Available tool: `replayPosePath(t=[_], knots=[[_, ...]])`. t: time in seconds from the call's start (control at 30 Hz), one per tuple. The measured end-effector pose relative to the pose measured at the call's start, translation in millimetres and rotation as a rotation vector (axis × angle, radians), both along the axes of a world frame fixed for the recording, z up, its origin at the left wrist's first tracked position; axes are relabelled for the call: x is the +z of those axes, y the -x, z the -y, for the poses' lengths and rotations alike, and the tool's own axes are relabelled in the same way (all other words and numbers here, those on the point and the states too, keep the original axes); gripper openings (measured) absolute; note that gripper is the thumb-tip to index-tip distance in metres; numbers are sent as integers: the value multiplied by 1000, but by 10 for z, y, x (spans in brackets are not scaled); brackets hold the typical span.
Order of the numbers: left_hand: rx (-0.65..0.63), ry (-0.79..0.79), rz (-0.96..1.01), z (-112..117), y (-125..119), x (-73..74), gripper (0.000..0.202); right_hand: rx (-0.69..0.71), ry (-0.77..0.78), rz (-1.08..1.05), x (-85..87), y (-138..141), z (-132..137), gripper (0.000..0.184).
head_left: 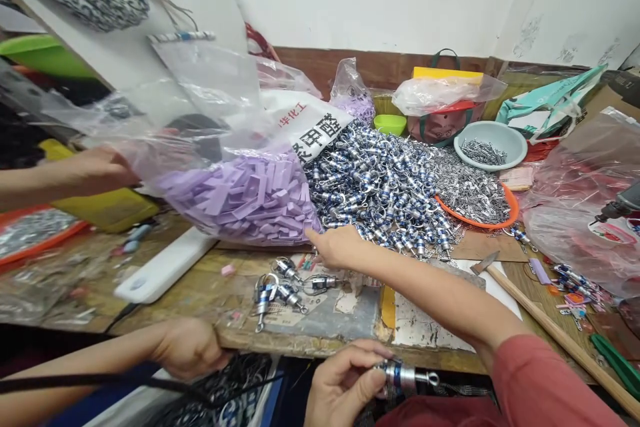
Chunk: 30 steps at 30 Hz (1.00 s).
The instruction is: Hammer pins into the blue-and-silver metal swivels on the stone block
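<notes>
My left hand (345,380) is low in front of my red shirt, closed on a blue-and-silver metal fitting (406,375). My right hand (336,247) reaches forward across the table, with its fingers drawn together on the lower corner of a clear plastic bag (210,113). The bag is filled with small purple blocks (250,197). A co-worker's hand (103,170) on the left holds the bag up from the other side. The co-worker's other hand (190,347) grips the table's front edge. A few loose fittings (280,283) lie just below my right hand.
A big heap of blue-and-silver fittings (380,187) spills over an orange tray (510,213). Behind it stand a pale bowl of metal parts (515,140), a green cup (390,124) and several bags. A hammer (530,307) lies at the right, and a white flat object (165,267) at the left.
</notes>
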<state>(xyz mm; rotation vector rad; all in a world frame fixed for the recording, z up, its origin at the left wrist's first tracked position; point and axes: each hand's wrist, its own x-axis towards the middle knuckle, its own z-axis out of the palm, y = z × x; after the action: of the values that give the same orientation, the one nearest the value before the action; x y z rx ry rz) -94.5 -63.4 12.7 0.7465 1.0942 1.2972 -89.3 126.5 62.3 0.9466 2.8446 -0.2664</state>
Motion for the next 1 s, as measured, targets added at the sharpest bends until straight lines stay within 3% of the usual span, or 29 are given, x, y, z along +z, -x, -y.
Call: replayPosePath(t=[0.1,0.23,0.33,0.53,0.63,0.77,1.0], knots=[[82,-21,-44,-83,92,61,14,21,42,-101,252,-244,116,53],[129,-61,-163,-206,256,118,9,97,228,-484,468,-922,476,39],[68,-113,-212,-315,214,171,6,122,250,-653,369,-1435,777,36],[-130,-140,-152,-501,-248,282,5,17,-163,-902,-87,-2016,1205,38],[-168,-126,-137,-535,-430,330,5,-3,-305,-924,-144,-2189,1283,26],[-235,-144,-297,-568,-525,389,5,108,-469,-856,-97,-2346,1277,22],[-234,-383,-590,-582,-500,451,8,112,-502,-890,-175,-2378,1230,19]])
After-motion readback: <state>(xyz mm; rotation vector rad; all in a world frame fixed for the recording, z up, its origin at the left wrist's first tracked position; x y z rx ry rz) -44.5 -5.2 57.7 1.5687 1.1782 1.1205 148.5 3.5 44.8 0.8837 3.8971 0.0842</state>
